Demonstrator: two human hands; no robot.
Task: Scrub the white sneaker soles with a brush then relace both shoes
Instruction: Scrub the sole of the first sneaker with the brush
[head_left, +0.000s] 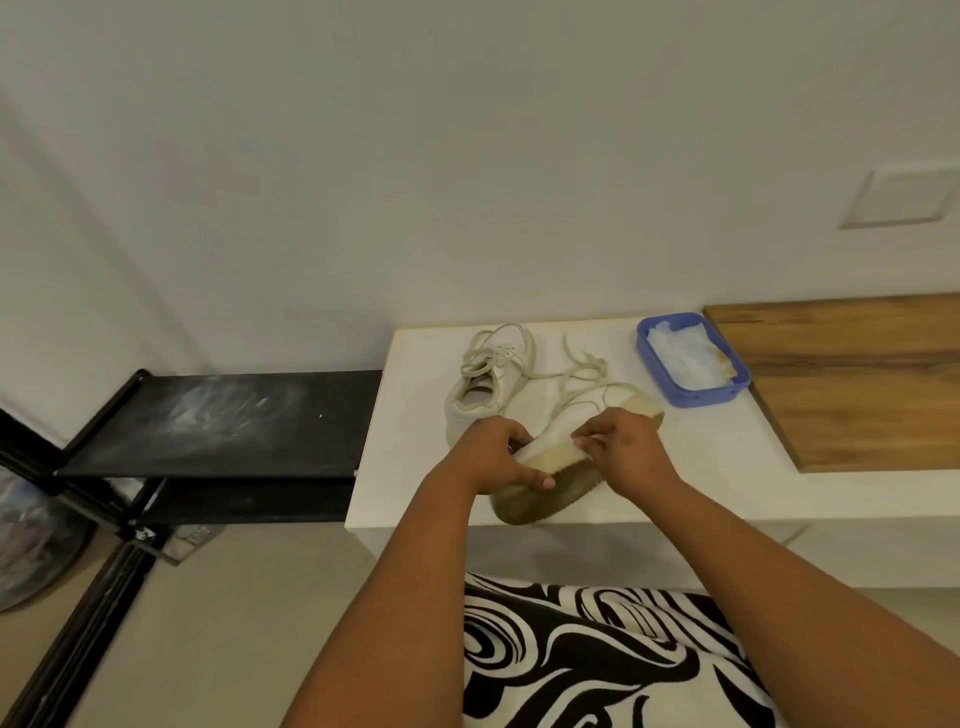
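Two white sneakers lie on a white table (727, 483). The near sneaker (566, 465) is tipped on its side, its dirty beige sole facing me, its loose laces (582, 374) trailing behind. My left hand (498, 454) grips its heel end, thumb on the sole. My right hand (623, 452) curls its fingers round a small white object (581, 442) pressed against the sole's side wall; the fingers hide most of it. The far sneaker (488, 384) sits upright behind my left hand, laces threaded.
A blue tray (685, 397) with white cloths stands at the back right, beside a wooden board (852, 384). A black shelf rack (218, 421) adjoins the table's left edge. Black-and-white patterned fabric (597, 660) covers my lap below.
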